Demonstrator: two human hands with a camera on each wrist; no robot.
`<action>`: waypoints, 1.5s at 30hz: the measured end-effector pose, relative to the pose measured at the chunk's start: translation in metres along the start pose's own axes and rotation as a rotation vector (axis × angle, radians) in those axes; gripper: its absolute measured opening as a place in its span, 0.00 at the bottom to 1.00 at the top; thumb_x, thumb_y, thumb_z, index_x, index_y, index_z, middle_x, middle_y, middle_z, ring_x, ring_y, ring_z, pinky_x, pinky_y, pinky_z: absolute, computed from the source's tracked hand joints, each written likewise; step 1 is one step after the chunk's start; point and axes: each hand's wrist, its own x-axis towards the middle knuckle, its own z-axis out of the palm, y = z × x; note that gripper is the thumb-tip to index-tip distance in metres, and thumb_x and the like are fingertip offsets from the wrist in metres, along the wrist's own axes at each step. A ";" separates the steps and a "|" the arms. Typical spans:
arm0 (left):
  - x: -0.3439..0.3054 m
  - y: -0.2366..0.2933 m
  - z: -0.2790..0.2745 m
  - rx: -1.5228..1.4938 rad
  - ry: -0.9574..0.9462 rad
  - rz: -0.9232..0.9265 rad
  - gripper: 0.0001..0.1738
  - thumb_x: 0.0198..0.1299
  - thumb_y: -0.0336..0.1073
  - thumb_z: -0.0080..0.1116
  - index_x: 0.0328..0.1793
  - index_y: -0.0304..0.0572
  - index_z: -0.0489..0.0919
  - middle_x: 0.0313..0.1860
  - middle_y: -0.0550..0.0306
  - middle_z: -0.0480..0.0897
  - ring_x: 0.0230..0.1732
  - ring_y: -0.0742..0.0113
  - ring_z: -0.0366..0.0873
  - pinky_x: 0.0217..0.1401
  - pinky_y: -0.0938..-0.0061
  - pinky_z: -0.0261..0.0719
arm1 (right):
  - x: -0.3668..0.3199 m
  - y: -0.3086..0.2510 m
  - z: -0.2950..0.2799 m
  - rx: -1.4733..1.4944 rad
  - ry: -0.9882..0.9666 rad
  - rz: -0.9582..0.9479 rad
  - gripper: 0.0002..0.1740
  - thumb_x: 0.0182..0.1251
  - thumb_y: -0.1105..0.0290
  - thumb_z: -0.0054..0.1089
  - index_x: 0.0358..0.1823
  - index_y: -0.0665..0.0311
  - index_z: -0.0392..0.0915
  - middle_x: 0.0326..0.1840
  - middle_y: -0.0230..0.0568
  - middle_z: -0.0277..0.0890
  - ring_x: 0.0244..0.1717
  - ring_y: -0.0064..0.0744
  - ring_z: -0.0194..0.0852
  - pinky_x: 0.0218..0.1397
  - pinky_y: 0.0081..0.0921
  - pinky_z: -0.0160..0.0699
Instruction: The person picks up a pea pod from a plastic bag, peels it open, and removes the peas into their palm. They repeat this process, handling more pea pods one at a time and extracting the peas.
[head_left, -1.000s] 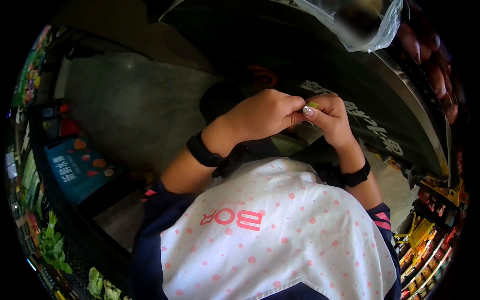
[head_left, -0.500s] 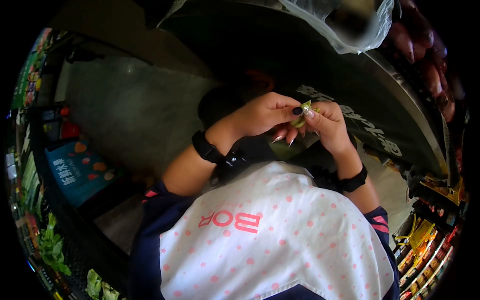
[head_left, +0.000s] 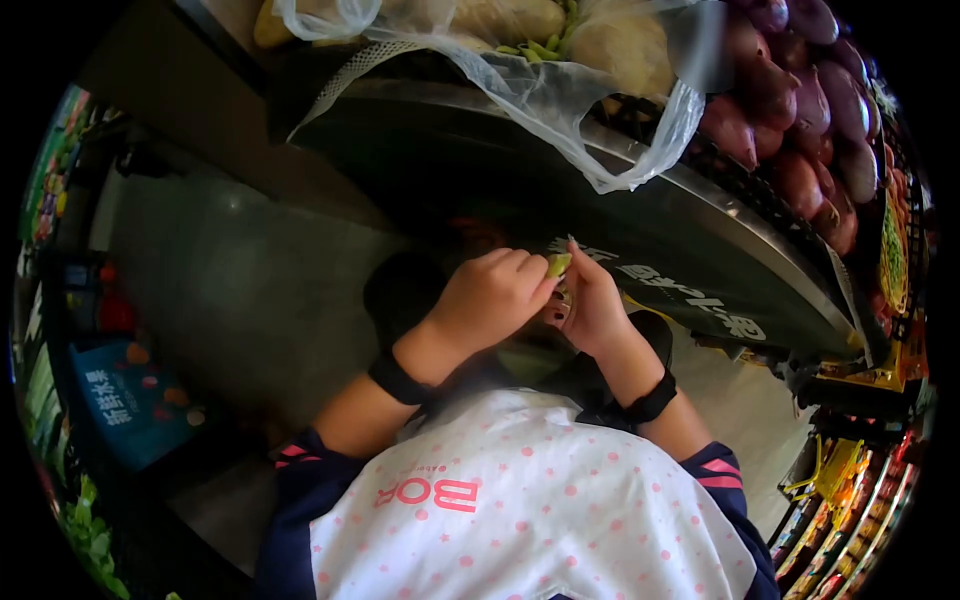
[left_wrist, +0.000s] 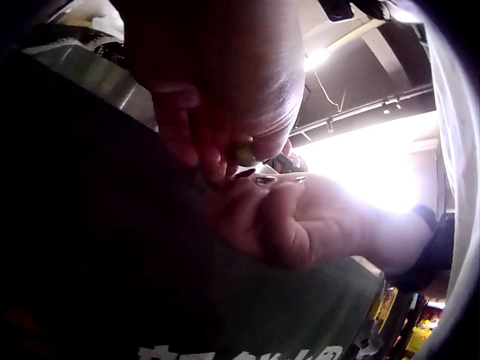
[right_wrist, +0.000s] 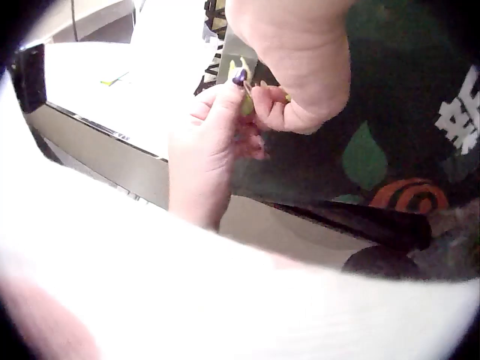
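In front of the white dotted apron (head_left: 540, 480), my two hands meet at a small green pod (head_left: 558, 264). My left hand (head_left: 490, 300) pinches it, back of the hand up; its dark-nailed thumb shows against the pod (right_wrist: 247, 105) in the right wrist view. From the other side, my right hand (head_left: 597, 300) has its bent fingertips on the pod, with bits of green between them in the right wrist view. In the left wrist view the pod (left_wrist: 244, 152) is dim and partly hidden by fingers.
A clear plastic bag (head_left: 640, 170) hangs over the counter's metal edge, with tan roots (head_left: 620, 55) and green pods (head_left: 545, 48) behind it. Red onions (head_left: 790, 110) fill the right side. Packets on racks (head_left: 850, 510) stand lower right, leafy greens (head_left: 90, 530) lower left.
The head view has tilted up, bringing the counter top into sight. Half a second ago both thumbs were on the split pod; now my left hand has turned over and the pod pokes from its fingertips.
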 end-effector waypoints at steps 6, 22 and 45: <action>0.001 0.002 0.008 0.026 -0.032 0.019 0.07 0.44 0.33 0.59 0.25 0.41 0.72 0.22 0.57 0.70 0.24 0.62 0.70 0.24 0.73 0.71 | 0.011 0.007 -0.005 0.247 -0.015 0.051 0.16 0.66 0.55 0.37 0.26 0.57 0.65 0.25 0.31 0.64 0.28 0.27 0.66 0.39 0.27 0.71; 0.006 -0.006 0.020 -0.282 -0.128 -0.048 0.06 0.40 0.27 0.58 0.21 0.37 0.71 0.22 0.54 0.68 0.28 0.56 0.67 0.29 0.68 0.68 | 0.019 0.016 -0.013 0.265 0.006 0.095 0.14 0.66 0.58 0.37 0.36 0.61 0.67 0.35 0.39 0.68 0.38 0.32 0.70 0.44 0.32 0.73; 0.001 -0.006 0.024 -0.222 -0.104 -0.025 0.05 0.43 0.30 0.59 0.29 0.42 0.78 0.22 0.59 0.71 0.24 0.61 0.71 0.24 0.71 0.69 | 0.009 0.017 -0.018 0.236 -0.020 0.083 0.24 0.67 0.48 0.30 0.37 0.63 0.66 0.35 0.38 0.68 0.36 0.31 0.70 0.42 0.28 0.74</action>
